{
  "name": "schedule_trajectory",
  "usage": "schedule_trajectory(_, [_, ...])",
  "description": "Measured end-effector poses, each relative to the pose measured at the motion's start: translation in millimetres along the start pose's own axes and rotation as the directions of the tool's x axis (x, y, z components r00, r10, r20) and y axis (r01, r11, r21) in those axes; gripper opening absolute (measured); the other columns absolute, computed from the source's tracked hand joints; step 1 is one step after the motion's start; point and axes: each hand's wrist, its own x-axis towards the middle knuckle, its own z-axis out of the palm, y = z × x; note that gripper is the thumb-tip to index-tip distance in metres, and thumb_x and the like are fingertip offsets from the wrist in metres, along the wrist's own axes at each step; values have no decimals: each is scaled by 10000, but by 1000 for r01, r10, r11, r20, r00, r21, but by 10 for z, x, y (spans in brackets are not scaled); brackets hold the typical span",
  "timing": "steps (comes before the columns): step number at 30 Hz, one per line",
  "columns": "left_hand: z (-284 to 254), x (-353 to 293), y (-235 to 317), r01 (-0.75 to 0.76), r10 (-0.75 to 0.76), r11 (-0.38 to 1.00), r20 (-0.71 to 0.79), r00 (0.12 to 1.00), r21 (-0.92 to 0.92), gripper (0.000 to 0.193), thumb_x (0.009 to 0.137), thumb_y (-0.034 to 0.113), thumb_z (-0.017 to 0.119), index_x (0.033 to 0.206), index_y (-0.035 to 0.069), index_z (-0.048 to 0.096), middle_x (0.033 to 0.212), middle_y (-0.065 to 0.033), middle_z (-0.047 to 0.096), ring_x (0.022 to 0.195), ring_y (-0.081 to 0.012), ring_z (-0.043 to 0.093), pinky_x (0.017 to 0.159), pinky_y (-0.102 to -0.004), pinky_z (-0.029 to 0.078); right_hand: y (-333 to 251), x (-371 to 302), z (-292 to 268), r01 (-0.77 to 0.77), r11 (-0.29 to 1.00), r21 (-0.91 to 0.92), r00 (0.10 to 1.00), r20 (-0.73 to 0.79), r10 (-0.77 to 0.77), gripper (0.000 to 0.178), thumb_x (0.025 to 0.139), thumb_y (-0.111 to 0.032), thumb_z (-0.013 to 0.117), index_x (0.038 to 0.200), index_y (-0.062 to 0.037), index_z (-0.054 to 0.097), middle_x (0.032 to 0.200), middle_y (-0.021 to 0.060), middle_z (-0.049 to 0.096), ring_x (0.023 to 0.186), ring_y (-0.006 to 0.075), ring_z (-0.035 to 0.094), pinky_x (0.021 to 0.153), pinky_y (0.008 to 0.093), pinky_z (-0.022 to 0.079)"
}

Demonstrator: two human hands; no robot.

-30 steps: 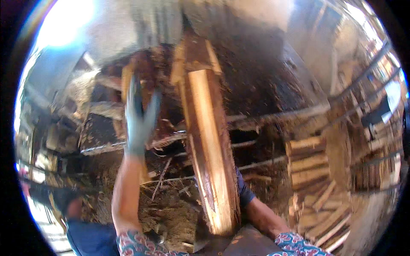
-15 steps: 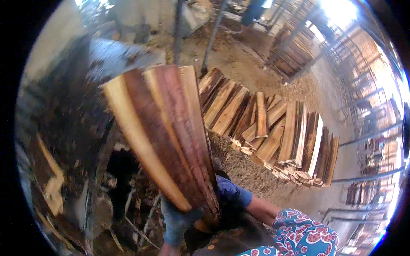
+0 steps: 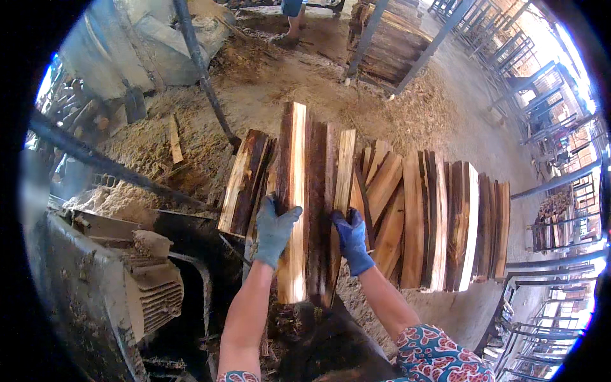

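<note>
Board bundle (image 3: 316,184): lay mid-view, its length running from 12 to 6 o'clock, several rough-sided boards packed side by side; whether anything beneath took the weight could not be told.
Left hand (image 3: 273,237): gloved in grey-blue, at the bundle's 8 o'clock, fingers close together along its outer edge, thumb across a pale board (image 3: 293,274).
Right hand (image 3: 352,240): gloved in darker blue, at 4 o'clock, thumb and fingers pinching the opposite edge.
Grip: squeezed from two sides, likely so that loose boards could not fan apart.
Row of boards (image 3: 412,223): at 3 o'clock, mostly parallel, a few aslant; probably ranged lengthwise for compactness.
Leftmost boards (image 3: 237,191): at 10 o'clock, tilted.
Wood: smooth sawn faces, cream to orange, against dark, ridged bark.
Ribbed motor (image 3: 159,293): at 8 o'clock, dusty, finned casing.
Ground (image 3: 305,83): at 12 o'clock, brown and crumbly.
</note>
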Motion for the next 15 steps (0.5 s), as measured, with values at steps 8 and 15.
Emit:
schedule_trajectory(8, [-34,-81,-423,62,-38,877,59,998,-477,421,744,45,689,1120,-9,507,1002,-48,585,858,-122,543,742,-271,468,3,118,103,-144,988,56,979,153,134,254,811,-97,628,1047,-12,590,981,34,617,873,129,582,764,264,467])
schedule_trajectory(15, [-363,314,-381,-239,249,944,-13,969,225,482,820,179,590,1248,10,444,1076,-145,593,1008,-267,553,860,-337,434,-252,-165,248,-73,989,-125,963,249,103,273,802,-165,650,1033,-30,593,928,5,603,806,118,556,709,254,453])
